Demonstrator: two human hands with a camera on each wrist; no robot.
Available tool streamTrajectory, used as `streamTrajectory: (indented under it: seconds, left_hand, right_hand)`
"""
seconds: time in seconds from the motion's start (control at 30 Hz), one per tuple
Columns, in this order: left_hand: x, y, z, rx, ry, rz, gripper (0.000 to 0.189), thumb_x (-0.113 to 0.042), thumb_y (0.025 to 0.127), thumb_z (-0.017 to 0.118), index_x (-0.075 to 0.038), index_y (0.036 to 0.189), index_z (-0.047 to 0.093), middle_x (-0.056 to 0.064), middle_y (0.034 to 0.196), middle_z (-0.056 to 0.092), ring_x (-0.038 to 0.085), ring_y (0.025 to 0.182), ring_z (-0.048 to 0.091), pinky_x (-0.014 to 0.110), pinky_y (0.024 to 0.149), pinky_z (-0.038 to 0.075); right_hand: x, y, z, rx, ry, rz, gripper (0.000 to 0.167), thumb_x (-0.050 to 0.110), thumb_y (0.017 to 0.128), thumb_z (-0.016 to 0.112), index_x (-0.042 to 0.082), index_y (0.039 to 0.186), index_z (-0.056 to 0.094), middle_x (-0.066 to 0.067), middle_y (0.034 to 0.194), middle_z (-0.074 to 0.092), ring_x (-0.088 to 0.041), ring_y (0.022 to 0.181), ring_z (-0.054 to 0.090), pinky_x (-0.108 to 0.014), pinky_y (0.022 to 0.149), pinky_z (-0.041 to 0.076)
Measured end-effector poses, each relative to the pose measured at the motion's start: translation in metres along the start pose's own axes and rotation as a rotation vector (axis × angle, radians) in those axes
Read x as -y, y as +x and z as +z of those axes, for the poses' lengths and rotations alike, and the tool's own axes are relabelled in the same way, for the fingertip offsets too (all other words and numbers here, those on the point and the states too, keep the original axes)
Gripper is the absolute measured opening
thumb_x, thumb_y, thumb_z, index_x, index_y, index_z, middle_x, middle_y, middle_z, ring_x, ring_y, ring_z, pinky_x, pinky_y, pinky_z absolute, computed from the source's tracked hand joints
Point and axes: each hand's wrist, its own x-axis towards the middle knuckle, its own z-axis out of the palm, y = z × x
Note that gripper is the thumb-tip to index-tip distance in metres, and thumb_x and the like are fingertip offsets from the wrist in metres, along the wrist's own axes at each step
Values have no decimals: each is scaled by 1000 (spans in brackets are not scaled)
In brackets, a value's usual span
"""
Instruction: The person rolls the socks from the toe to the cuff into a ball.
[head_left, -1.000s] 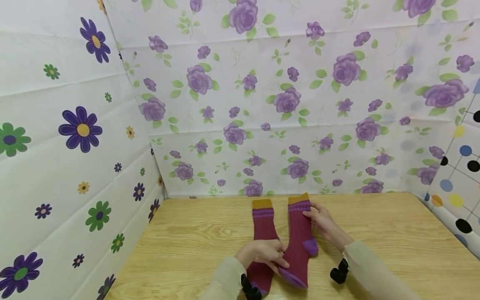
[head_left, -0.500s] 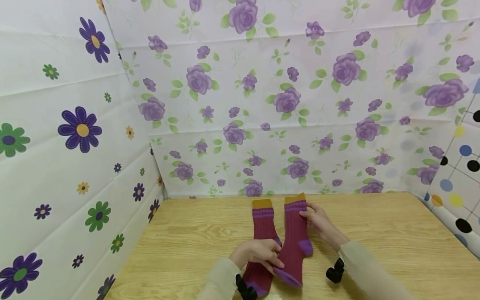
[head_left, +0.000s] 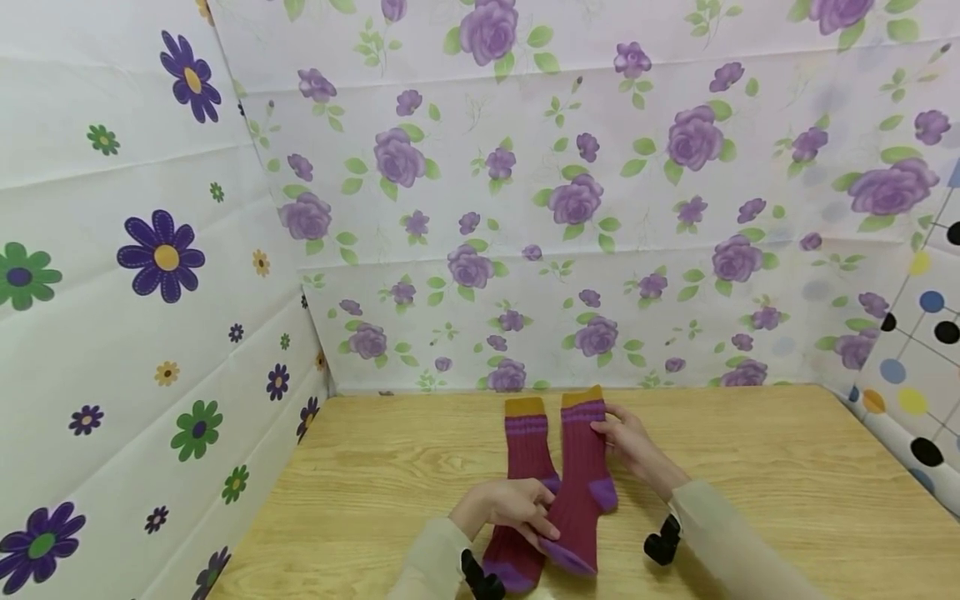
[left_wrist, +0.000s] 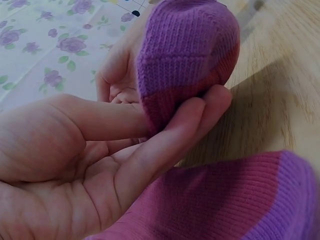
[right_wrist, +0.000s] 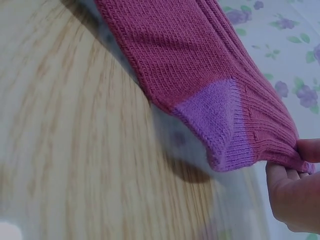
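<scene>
Two maroon socks with mustard cuffs and purple heels and toes are on the table. The right-hand sock [head_left: 581, 467] is raised off the wood, its cuff end pointing to the back. My left hand [head_left: 513, 508] pinches it near the purple toe [left_wrist: 187, 55], thumb on one side and fingers on the other. By the upper leg, below the cuff, my right hand [head_left: 637, 446] pinches its edge; in the right wrist view the purple heel [right_wrist: 215, 120] hangs between. The left-hand sock [head_left: 528, 458] lies flat, partly covered by my left hand.
A wooden table [head_left: 390, 467] reaches back to a wall of purple-rose cloth [head_left: 480, 208]. Daisy-patterned cloth [head_left: 90, 350] hangs on the left, dotted cloth [head_left: 915, 358] on the right. A black wrist camera [head_left: 663, 542] sits on the right wrist.
Both hands have moved left together with the held sock, bringing it closer to the flat one. The toe end of the flat sock has shifted slightly left.
</scene>
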Motion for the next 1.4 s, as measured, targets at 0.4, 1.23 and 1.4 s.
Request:
streamTrajectory:
  seconds: [0.4, 1.23, 1.4]
  left_hand:
    - [3, -9, -4, 30, 20, 2, 22, 7, 94, 52, 2, 114, 59, -1, 70, 60, 7, 73, 65, 27, 73, 57]
    - [18, -22, -18, 77, -28, 27, 24, 10, 90, 56, -4, 109, 55, -9, 56, 33, 4, 73, 61, 33, 82, 57]
    - [18, -26, -21, 92, -52, 41, 29, 11, 91, 54, -3, 117, 53, -9, 57, 33, 4, 75, 61, 33, 84, 56]
  right_hand:
    - [-1, 1, 9, 11, 19, 11, 65, 3, 96, 52, -6, 149, 15, 7, 89, 66, -7, 78, 65, -25, 70, 53]
    - [-5, 9, 26, 65, 61, 17, 57, 1, 96, 47, -7, 146, 21, 7, 89, 66, -6, 77, 63, -23, 70, 51]
    - [-1, 10, 29, 87, 80, 7, 57, 1, 97, 47, -6, 147, 21, 8, 87, 66, -5, 75, 62, -22, 67, 49]
